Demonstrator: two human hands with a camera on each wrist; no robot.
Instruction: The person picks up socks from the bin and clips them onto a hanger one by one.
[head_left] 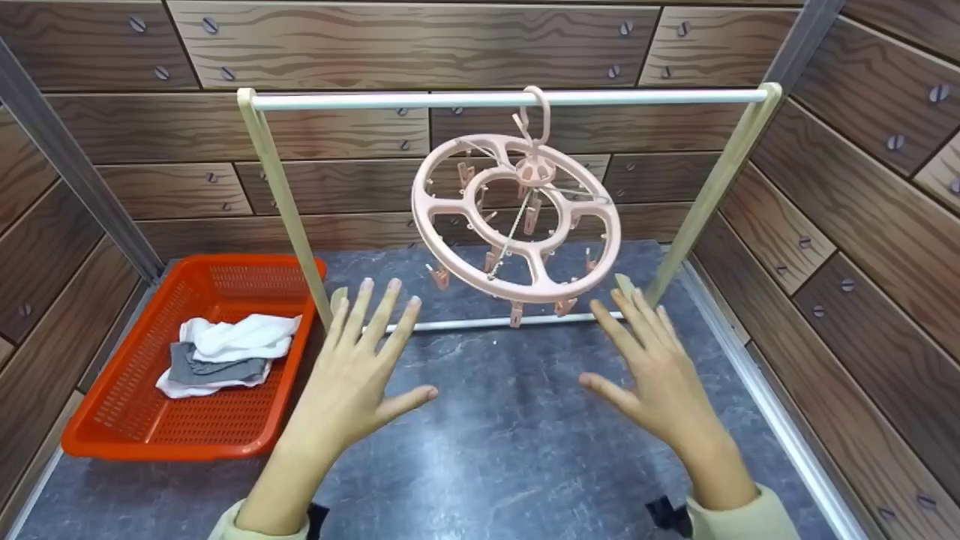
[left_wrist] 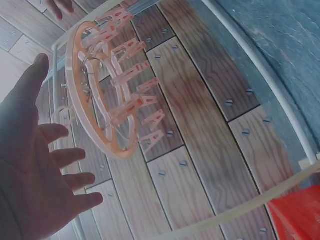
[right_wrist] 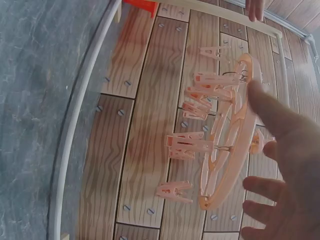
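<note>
My left hand (head_left: pixel 352 382) is held palm down in front of the rack with its fingers spread and nothing in it. On the other side my right hand (head_left: pixel 660 375) is spread the same way, also holding nothing. Between and beyond them a pink round clip hanger (head_left: pixel 536 277) hangs tilted by its hook from the rack's top bar (head_left: pixel 360 100). Several pink clothespins (left_wrist: pixel 131 75) dangle under its rings, and the right wrist view shows these clothespins (right_wrist: pixel 187 145) too. Both hands are apart from the hanger.
A red plastic basket (head_left: pixel 97 405) stands on the left, holding folded white cloth (head_left: pixel 247 335) and grey cloth (head_left: pixel 217 369). The rack has wooden side posts (head_left: pixel 285 202) and a low white bar (head_left: pixel 480 323). Wood-patterned walls (head_left: pixel 420 45) enclose the dark marbled tabletop (head_left: pixel 495 450).
</note>
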